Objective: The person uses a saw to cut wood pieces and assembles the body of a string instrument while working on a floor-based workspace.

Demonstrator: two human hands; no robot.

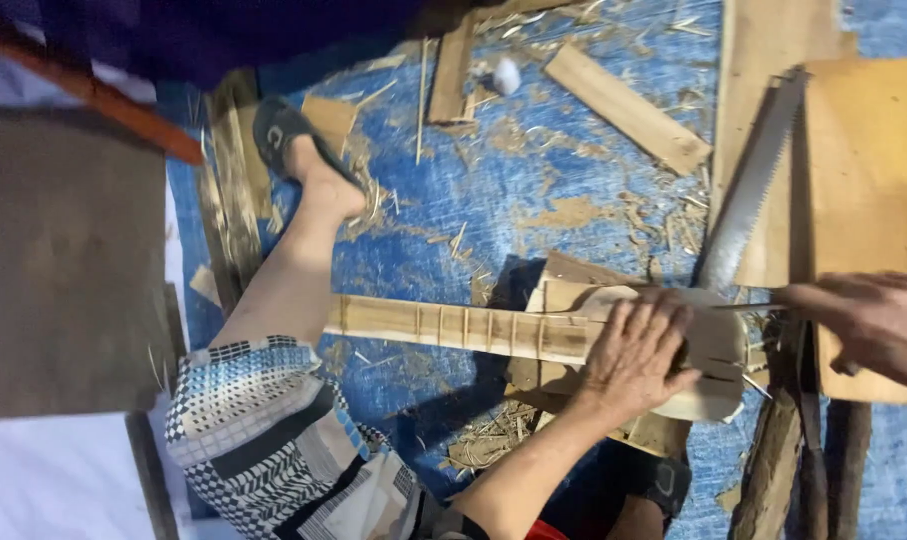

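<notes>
Left hand presses flat, fingers spread, on the notched wooden plank over blue tarp; right hand clamps a thin blade at the plank's end, handsaw just beyond.

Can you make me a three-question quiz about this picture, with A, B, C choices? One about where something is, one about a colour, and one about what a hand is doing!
1. Where is the long toothed hand saw?
A. on the pale wooden boards at the right
B. hanging on a wall
C. across the knee

2. What colour is the floor sheet?
A. red
B. blue
C. green

3. What is the left hand doing?
A. waving in the air
B. holding a cup
C. pressing flat on the notched pale wooden strip

Answers: 1 A, its blade lies over the boards. 2 B, blue shows between the wood shavings. 3 C, palm and fingers spread on the wood.
</notes>
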